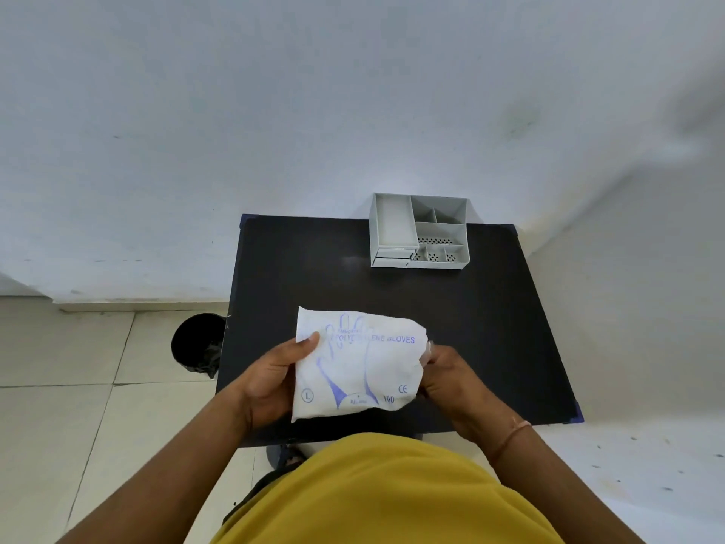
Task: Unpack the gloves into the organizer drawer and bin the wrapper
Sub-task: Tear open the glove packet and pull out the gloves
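A white plastic pack of gloves (365, 371) with blue print is held above the near part of the black table (314, 268). My left hand (274, 380) grips its left edge, thumb on top. My right hand (447, 376) pinches the pack's bunched right end. The grey organizer (419, 233) stands at the table's far edge; its small drawers (392, 257) at the front left look closed. The black bin (196, 345) sits on the floor left of the table.
A white wall rises just behind the table. Beige floor tiles lie to the left and near me. My yellow shirt fills the bottom of the view.
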Motion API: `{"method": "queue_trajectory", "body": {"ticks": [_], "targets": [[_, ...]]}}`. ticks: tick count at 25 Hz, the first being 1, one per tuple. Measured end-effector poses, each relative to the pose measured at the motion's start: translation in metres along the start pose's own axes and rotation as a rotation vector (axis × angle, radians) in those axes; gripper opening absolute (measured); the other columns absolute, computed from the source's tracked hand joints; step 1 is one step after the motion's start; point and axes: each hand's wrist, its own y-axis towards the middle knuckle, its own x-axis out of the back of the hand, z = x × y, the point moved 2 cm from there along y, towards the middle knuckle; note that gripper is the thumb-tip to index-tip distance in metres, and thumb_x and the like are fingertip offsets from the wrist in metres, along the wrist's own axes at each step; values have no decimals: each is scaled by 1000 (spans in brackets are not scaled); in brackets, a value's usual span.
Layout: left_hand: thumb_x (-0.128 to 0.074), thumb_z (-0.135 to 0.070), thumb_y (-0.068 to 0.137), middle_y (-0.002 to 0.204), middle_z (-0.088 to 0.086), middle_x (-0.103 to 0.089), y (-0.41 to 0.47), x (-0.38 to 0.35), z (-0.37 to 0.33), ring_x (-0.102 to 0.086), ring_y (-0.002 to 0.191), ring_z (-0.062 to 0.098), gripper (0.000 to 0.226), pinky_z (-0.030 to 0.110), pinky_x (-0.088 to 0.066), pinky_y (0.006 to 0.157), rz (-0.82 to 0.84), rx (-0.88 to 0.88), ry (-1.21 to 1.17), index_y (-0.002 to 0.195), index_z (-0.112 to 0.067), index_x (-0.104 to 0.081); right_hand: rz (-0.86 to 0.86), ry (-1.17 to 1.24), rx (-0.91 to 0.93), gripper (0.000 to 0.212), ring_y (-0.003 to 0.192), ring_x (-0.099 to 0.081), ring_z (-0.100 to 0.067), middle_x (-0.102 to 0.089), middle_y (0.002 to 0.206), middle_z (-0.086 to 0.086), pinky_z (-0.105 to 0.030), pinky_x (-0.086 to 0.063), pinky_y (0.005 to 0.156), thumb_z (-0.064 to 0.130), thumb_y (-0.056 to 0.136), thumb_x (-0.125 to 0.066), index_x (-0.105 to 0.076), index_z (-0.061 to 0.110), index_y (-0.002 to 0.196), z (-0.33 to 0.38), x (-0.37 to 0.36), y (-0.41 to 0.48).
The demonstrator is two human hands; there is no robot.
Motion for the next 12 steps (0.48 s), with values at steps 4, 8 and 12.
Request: {"method": "queue_trajectory", "body": {"ticks": [4, 8, 12], "targets": [[-67, -37, 104, 133, 19, -78, 12, 11, 1, -77, 118, 42, 42, 54, -68, 85, -182, -64, 45, 137, -12, -72, 42, 440, -42, 28, 108, -79, -34, -82, 118, -12, -42, -67, 80, 3, 100, -64, -75, 18, 121, -2, 6, 1], [-68, -40, 104, 124, 20, -81, 25, 28, 0, -81, 107, 41, 35, 52, -68, 80, -288, -99, 222, 123, -14, -80, -115, 80, -44, 23, 92, -82, -22, -83, 110, -9, -33, -67, 65, 10, 100, -68, -76, 27, 114, -5, 7, 11], [-62, -31, 109, 122, 25, -79, 50, 73, -9, -78, 99, 43, 28, 62, -63, 91, -676, -125, 219, 121, -7, -72, -372, 149, 40, 21, 99, -76, -22, -76, 113, -2, -28, -64, 62, 21, 98, -74, -68, 37, 111, -4, 47, 11]]}}
